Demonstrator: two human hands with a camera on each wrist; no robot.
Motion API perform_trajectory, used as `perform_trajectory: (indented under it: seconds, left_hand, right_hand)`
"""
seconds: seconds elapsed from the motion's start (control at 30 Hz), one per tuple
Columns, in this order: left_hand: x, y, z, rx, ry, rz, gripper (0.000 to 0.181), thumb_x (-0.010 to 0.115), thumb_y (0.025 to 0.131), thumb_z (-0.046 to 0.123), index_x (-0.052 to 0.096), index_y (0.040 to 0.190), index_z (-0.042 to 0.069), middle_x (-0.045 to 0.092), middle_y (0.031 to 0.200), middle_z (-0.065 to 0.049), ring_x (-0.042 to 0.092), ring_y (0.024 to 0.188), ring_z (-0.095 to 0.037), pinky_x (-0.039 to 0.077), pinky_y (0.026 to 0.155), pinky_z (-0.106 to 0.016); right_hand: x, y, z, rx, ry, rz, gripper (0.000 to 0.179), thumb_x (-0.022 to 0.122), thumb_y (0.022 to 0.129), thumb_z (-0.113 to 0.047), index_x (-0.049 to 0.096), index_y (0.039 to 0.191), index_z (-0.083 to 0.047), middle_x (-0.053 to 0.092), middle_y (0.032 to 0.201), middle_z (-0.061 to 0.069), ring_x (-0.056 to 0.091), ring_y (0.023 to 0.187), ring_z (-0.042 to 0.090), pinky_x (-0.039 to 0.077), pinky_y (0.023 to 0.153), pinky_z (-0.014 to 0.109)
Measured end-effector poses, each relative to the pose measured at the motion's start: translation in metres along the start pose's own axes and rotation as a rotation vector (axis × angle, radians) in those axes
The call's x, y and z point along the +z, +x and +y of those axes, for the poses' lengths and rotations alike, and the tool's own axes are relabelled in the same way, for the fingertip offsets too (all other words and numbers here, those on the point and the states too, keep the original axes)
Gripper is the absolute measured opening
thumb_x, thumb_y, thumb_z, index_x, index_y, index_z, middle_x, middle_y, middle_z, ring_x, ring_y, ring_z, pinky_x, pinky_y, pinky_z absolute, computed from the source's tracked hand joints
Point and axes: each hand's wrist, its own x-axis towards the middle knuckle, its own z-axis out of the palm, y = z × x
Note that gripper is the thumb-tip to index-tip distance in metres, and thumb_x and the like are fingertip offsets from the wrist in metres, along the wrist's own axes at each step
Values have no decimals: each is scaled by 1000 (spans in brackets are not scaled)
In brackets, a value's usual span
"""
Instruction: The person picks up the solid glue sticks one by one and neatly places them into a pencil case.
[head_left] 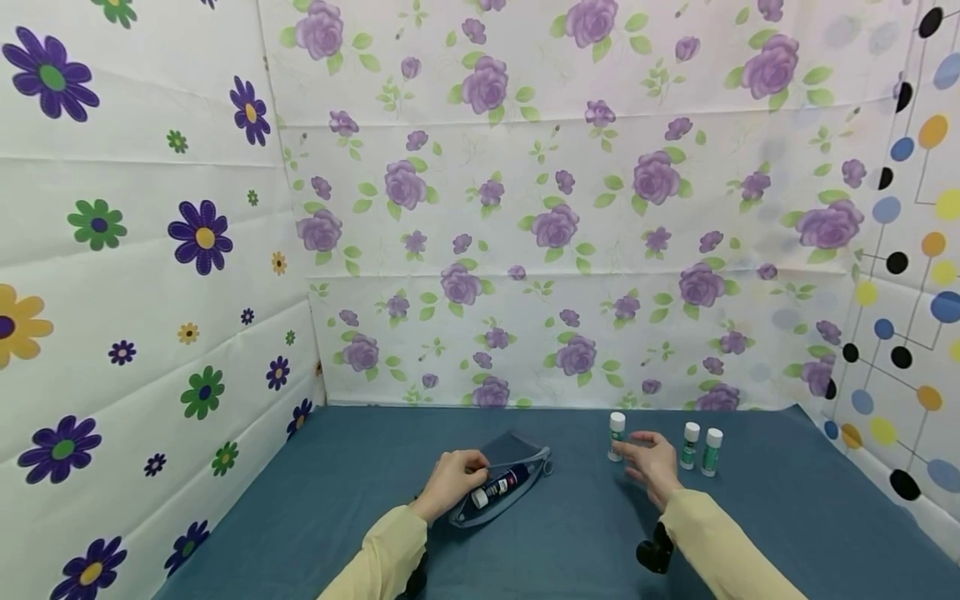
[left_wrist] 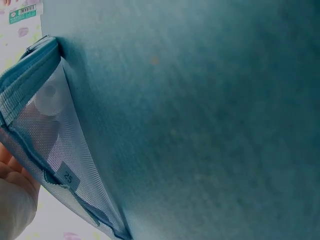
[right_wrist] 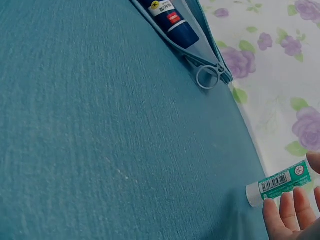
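Observation:
My left hand (head_left: pixel 454 481) grips the rim of a blue mesh zip pouch (head_left: pixel 491 519), whose mouth gapes. Inside lies a dark blue tube (head_left: pixel 510 481) with a white end; its red logo shows in the right wrist view. In the left wrist view, the pouch wall (left_wrist: pixel 80 145) carries a "25" tag, and a pale round shape shows through the mesh. On the right, my right hand (head_left: pixel 654 462) is at a green-and-white glue stick (head_left: pixel 617 429), which stands upright. The thumb and spread fingers lie on either side of the glue stick (right_wrist: pixel 280 183); contact is unclear.
Two more green glue sticks with white caps, a nearer one (head_left: pixel 711 452) and one beside it (head_left: pixel 689 446), stand right of my right hand. A blue cloth (head_left: pixel 337 500) covers the table. Patterned sheets (head_left: pixel 480 208) rise behind and at both sides.

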Motion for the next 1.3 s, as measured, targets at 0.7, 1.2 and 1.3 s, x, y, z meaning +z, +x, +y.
perform_trajectory:
  seconds: [0.7,1.2,1.3]
  left_hand:
    - [-3,0,3,55,-34,44,11,58,88,7,66,95,7,62,83,4,56,69,-7,47,61,-27]
    - [-2,-1,4,42,-45,47,10,59,88,8,66,94,8,61,83,5,56,70,-7,47,61,-26]
    - [-2,-1,4,42,-44,46,10,59,88,8,66,94,8,61,83,5,57,70,-7,47,61,-26]
  right_hand:
    - [4,16,-2,-97,-12,8,54,64,82,-3,37,128,6,42,116,26,44,105,38,38,86,49]
    - [8,28,1,-152,-31,7,50,63,81,1,39,125,6,42,116,26,42,104,37,37,86,50]
    - [8,29,2,-166,-49,15,49,63,81,1,39,124,6,43,116,27,43,104,36,37,84,49]
